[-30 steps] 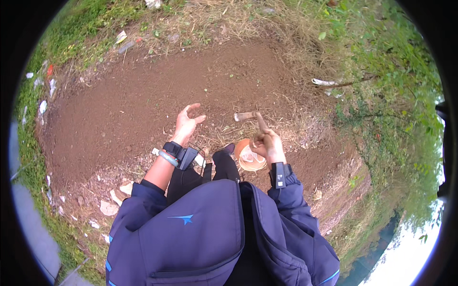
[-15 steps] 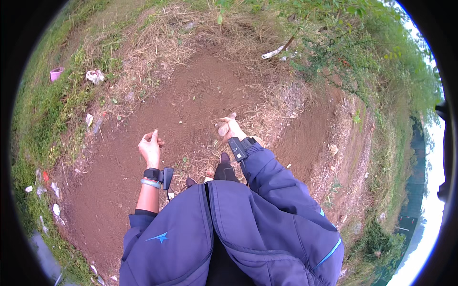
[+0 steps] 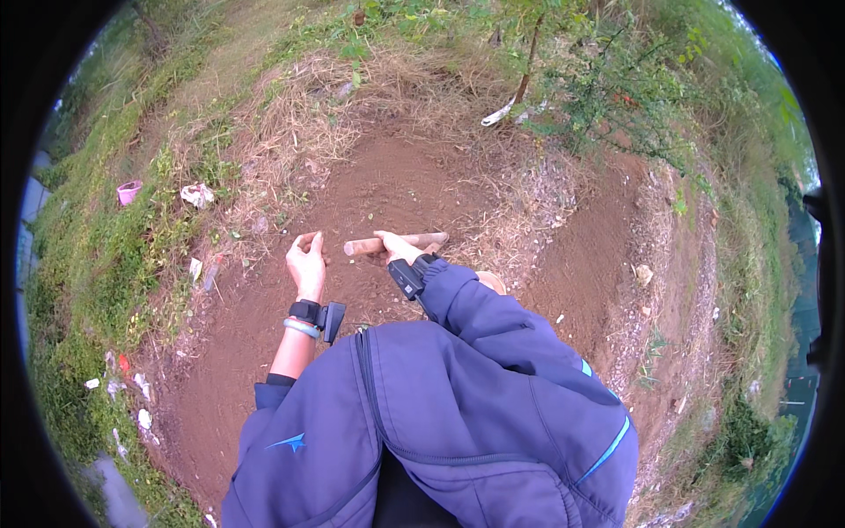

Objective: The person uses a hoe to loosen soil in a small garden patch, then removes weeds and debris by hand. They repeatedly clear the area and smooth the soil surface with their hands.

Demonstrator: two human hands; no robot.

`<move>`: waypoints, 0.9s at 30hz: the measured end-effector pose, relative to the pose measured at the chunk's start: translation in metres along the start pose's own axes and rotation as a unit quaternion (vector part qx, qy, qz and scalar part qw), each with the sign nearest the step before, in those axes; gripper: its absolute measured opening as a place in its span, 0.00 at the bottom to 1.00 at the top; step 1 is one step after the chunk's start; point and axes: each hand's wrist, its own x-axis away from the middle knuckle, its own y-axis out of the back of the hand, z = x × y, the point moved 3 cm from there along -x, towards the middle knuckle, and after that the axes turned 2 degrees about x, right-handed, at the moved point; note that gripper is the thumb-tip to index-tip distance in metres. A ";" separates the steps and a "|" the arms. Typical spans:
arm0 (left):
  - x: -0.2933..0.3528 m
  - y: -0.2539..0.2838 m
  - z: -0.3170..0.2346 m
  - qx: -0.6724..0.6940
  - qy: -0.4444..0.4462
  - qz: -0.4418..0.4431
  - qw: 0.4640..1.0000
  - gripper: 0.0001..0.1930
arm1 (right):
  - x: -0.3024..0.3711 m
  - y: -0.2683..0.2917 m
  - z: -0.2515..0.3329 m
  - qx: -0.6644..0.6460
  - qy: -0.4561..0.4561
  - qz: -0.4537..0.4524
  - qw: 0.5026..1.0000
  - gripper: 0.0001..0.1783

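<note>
Gripping the wooden stick (image 3: 363,246) mid-length with my right hand (image 3: 398,248), likely for balance! My left hand (image 3: 305,262) curls; I can't tell if it's pinching anything.

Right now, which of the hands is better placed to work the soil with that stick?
Probably the right hand: it grips the stick. The left hand is apart from it, partly curled; whether it holds anything small, I can't tell.

Fisheye head view, looking down
</note>
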 end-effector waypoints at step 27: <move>0.035 -0.067 -0.036 0.108 -0.088 0.159 0.977 0.15 | 0.026 -0.005 0.014 0.118 -0.098 0.152 0.976 0.28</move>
